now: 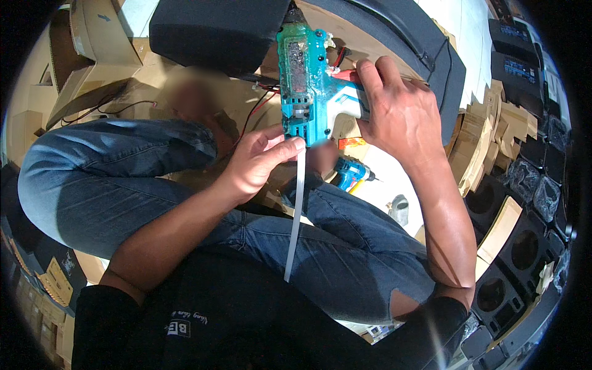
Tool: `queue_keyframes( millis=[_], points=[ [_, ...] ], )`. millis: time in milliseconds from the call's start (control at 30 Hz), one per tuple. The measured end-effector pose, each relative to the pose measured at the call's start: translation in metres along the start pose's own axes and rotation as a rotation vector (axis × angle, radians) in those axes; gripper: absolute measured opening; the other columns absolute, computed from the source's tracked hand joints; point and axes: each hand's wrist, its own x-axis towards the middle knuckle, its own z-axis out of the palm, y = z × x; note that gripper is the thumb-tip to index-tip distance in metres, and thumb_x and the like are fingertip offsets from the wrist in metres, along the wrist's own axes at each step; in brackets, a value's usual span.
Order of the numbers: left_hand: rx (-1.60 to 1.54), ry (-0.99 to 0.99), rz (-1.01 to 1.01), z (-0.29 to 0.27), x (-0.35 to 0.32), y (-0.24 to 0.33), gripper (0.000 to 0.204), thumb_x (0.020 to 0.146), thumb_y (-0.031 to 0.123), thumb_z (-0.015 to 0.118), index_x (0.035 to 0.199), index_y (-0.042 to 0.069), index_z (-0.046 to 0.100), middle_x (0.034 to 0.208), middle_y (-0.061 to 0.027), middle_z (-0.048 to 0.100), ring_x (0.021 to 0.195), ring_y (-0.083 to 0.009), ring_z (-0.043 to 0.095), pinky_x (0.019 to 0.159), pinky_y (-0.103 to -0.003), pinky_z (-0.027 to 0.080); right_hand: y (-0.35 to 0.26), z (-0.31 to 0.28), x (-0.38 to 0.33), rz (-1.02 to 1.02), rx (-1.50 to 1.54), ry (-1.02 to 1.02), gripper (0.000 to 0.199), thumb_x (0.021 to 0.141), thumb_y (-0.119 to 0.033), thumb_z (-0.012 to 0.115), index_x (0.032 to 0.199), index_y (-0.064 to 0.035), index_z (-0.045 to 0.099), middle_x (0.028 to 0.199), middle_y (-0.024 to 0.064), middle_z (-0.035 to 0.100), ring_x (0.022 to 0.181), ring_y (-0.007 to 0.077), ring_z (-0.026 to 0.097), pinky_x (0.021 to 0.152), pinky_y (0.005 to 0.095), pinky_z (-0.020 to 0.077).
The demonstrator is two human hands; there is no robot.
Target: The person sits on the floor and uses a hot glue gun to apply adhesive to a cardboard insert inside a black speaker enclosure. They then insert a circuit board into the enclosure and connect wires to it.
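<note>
1. Head view shows us the teal glue gun (305, 80) held up over our knees, nozzle end toward a black fabric-covered panel (394, 31).
2. Our right hand (394, 108) is wrapped shut around its handle, seemingly to steady it.
3. Our left hand (259, 161) pinches a long white strip (296, 209) at the gun's rear, thumb and fingers pressed together on it; the strip hangs down across our jeans (123, 179).
4. Red and black wires (259, 105) trail beside it over cardboard.
5. A small blue drill (351, 174) lies on the floor; black speaker boxes (524, 240) crowd the right.
</note>
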Motion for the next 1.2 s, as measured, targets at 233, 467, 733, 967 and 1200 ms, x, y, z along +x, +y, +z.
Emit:
queue_keyframes(
  millis=[233, 467, 733, 967, 1200],
  points=[
    [-0.006, 0.004, -0.004, 0.001, 0.000, 0.002, 0.031, 0.100, 0.017, 0.067, 0.124, -0.002, 0.067, 0.114, -0.0115, 0.072, 0.104, -0.0198, 0.069, 0.098, -0.037, 0.053, 0.001, 0.002, -0.001, 0.004, 0.015, 0.004, 0.041, 0.076, -0.013, 0.071, 0.115, -0.0085, 0.059, 0.096, 0.0115, 0.061, 0.065, 0.0310, 0.071, 0.061, 0.0422, 0.0572],
    [0.006, -0.005, 0.022, 0.001, -0.001, 0.000, 0.031, 0.100, 0.018, 0.067, 0.124, -0.002, 0.067, 0.114, -0.0109, 0.073, 0.103, -0.0186, 0.069, 0.097, -0.036, 0.053, 0.000, 0.001, -0.004, 0.028, 0.037, -0.016, 0.044, 0.074, -0.014, 0.072, 0.116, -0.0082, 0.059, 0.095, 0.0126, 0.062, 0.069, 0.0321, 0.072, 0.064, 0.0426, 0.0574],
    [0.031, -0.024, 0.035, 0.005, -0.002, 0.002, 0.032, 0.101, 0.020, 0.066, 0.124, -0.002, 0.068, 0.114, -0.0093, 0.072, 0.105, -0.0166, 0.068, 0.098, -0.035, 0.052, 0.000, 0.000, -0.008, 0.041, 0.025, -0.036, 0.045, 0.073, -0.017, 0.075, 0.113, -0.0079, 0.058, 0.096, 0.0131, 0.062, 0.072, 0.0323, 0.073, 0.065, 0.0418, 0.0582],
    [0.055, -0.034, 0.031, 0.007, -0.002, 0.004, 0.032, 0.101, 0.021, 0.066, 0.124, -0.001, 0.068, 0.114, -0.0087, 0.072, 0.105, -0.0162, 0.067, 0.098, -0.035, 0.050, 0.001, 0.000, -0.012, 0.054, 0.021, -0.045, 0.049, 0.070, -0.020, 0.080, 0.112, -0.0086, 0.057, 0.096, 0.0125, 0.062, 0.074, 0.0325, 0.073, 0.065, 0.0420, 0.0589],
    [0.072, -0.042, 0.025, 0.010, -0.002, 0.004, 0.031, 0.101, 0.019, 0.066, 0.124, -0.001, 0.068, 0.116, -0.0095, 0.072, 0.107, -0.0169, 0.067, 0.099, -0.036, 0.051, 0.002, -0.001, -0.015, 0.069, 0.028, -0.085, 0.054, 0.067, -0.019, 0.083, 0.113, -0.0087, 0.057, 0.100, 0.0125, 0.062, 0.077, 0.0331, 0.074, 0.066, 0.0415, 0.0598]
  ],
)
